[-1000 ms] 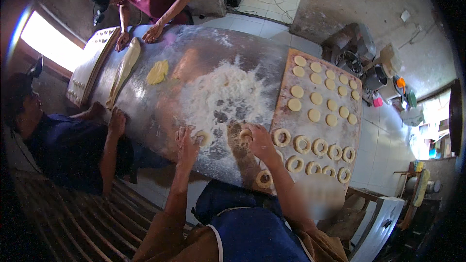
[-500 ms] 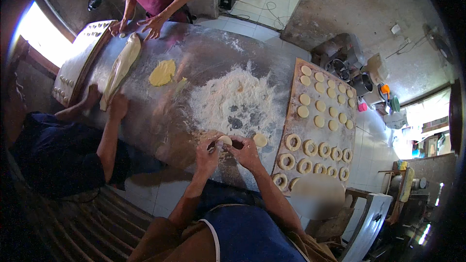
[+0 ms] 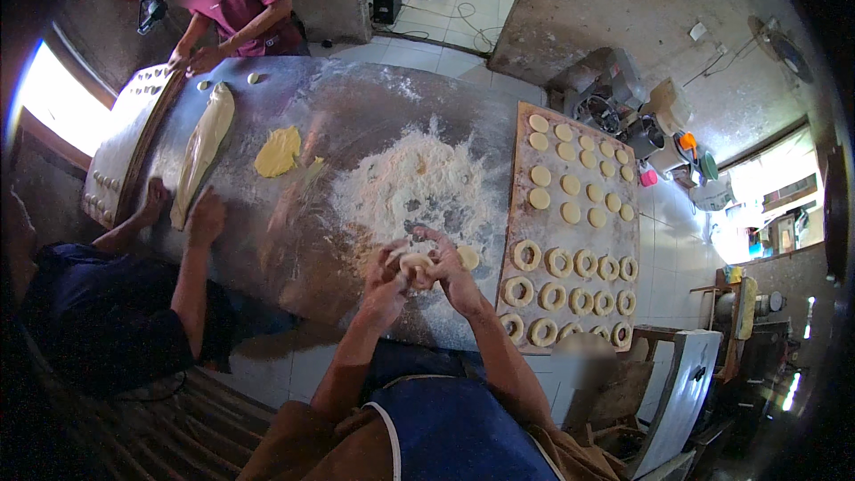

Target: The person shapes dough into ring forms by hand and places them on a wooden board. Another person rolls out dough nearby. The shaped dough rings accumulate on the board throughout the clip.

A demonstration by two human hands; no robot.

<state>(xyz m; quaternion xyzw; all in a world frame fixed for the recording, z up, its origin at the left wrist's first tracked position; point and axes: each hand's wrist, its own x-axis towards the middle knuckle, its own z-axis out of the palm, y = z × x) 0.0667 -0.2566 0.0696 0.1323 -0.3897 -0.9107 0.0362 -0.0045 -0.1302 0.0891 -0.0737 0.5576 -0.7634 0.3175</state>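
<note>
The piece of pale dough (image 3: 415,264) is up between my two hands, in front of me at the near edge of the flour patch. My left hand (image 3: 383,274) has its curled fingers and thumb around one side of it; my right hand (image 3: 449,273) grips the other side, a forefinger lifted away over the flour (my fingers cover much of the dough, so I cannot tell its full shape). Just beside my right hand, a flat dough disc (image 3: 468,257) lies on the table. The flour (image 3: 419,174) spreads beyond my fingers over the metal table (image 3: 356,93). To my right is a floured board (image 3: 574,232), with dough rings (image 3: 549,264) in its near half and plain discs (image 3: 540,175) in its far half. Away to my left sit a flattened yellow lump (image 3: 278,152) and a long dough roll (image 3: 203,151). A co-worker in dark blue has a hand either side of the roll's near end; another, in a maroon shirt (image 3: 256,0), works at the far left corner.
</note>
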